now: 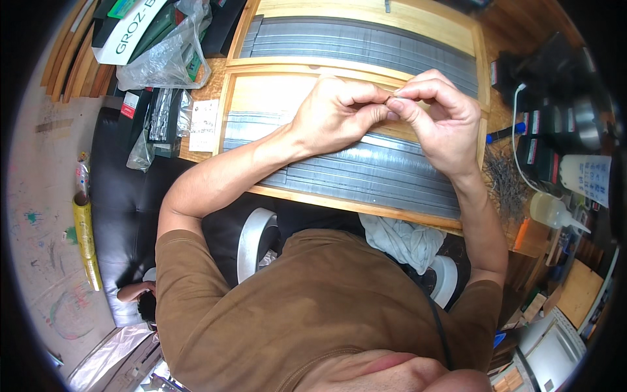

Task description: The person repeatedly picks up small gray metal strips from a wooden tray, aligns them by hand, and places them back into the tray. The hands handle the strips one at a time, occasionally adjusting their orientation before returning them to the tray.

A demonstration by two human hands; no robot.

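My left hand (338,116) and my right hand (444,123) meet fingertip to fingertip over a shallow wooden tray (262,91). Thumb and forefinger are pinched together on each. Whatever lies between the fingertips is too small or hidden to make out. Beneath my hands, tightly packed rows of thin grey metal strips (366,171) fill the tray's near part, with bare pale wood behind them. A second wooden tray (366,9) adjoins it on the far side, holding similar grey metal strips (353,42). My right hand partly covers the near tray's right end.
Left of the trays are a clear plastic bag (166,65), dark boxes with small packets, and a white card (204,124). On the right lie a heap of thin dark metal pieces (504,183), a blue-handled tool (506,133), a white cable and a squeeze bottle (550,210).
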